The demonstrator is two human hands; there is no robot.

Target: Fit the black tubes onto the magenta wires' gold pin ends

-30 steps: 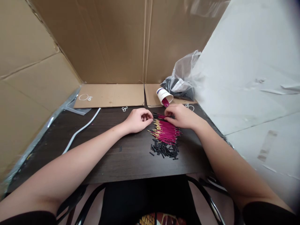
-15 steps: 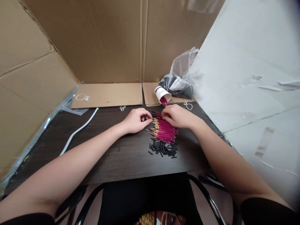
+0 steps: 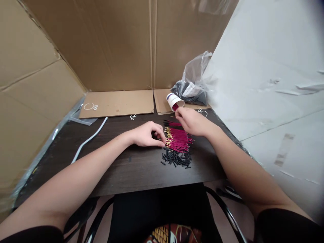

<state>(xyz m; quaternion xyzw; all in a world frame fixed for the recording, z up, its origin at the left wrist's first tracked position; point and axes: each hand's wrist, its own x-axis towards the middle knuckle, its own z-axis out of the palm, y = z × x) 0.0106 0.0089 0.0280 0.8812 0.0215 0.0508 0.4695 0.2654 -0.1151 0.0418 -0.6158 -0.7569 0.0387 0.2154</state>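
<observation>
A heap of thin magenta sticks with gold tips (image 3: 178, 139) lies on the dark wooden table (image 3: 121, 168). Just in front of it sits a pile of short black tube pieces (image 3: 177, 160). My left hand (image 3: 148, 134) rests curled on the table, its fingertips down at the left edge of the magenta heap. My right hand (image 3: 191, 120) is raised behind the heap, fingers pinched near the mouth of a tipped paper cup (image 3: 174, 101) with magenta sticks inside. What either pinch holds is too small to see.
A clear plastic bag of black pieces (image 3: 193, 88) lies behind the cup. Cardboard walls enclose the back and left, a white panel the right. White rubber rings (image 3: 89, 106) and a white strip (image 3: 88, 141) lie at left. A black chair frame shows below the table edge.
My left hand slid toward me and right, fingertips now at the heap's left edge. My right hand lifted off the heap and moved back toward the cup.
</observation>
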